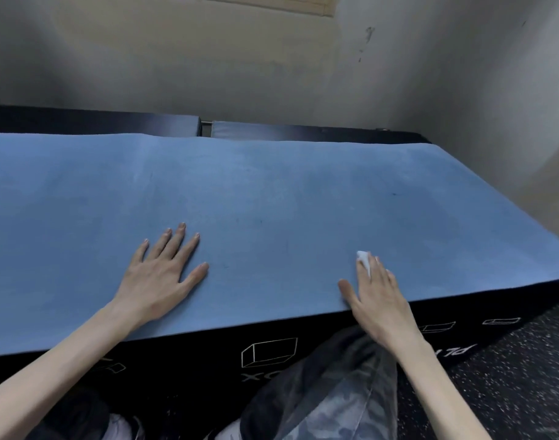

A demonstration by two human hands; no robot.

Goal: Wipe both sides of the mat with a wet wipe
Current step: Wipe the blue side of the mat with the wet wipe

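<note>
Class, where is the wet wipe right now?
In the head view, the wipe lies under the right hand's fingers on the blue mat, near its front right edge.

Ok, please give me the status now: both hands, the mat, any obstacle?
Left hand flat on blue mat, fingers spread. Right hand presses white wet wipe onto mat near front edge. Nothing in the way on the mat.

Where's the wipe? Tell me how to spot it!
Find the big blue mat spread over the black box. Two hands lie flat on it near its front edge; look at the right hand. The wet wipe is the small white wad peeking out under those fingertips, the only white thing on the blue; the left hand has nothing under it.
</note>
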